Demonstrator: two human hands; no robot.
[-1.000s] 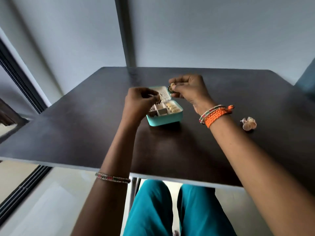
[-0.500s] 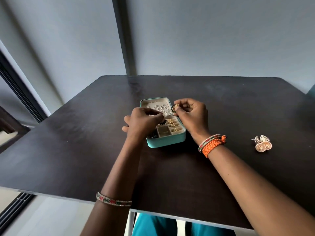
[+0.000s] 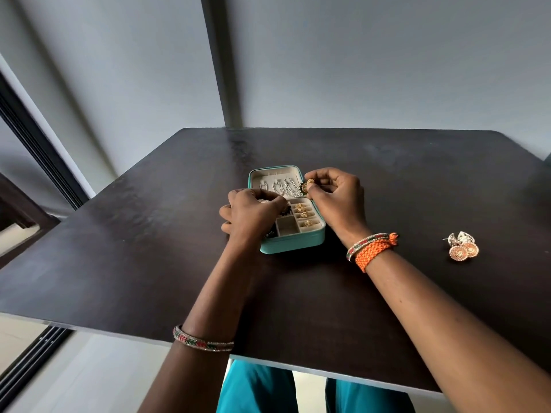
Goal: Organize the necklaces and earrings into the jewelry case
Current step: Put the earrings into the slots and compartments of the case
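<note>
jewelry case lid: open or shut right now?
Open. The jewelry case lies with its lid folded back flat on the table, chains showing in the lid and the tray compartments exposed.

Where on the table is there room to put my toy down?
Bare table left of the jewelry case, and between the right hand and the loose earrings. It is crowded at the case, where both hands work; the left hand covers part.
</note>
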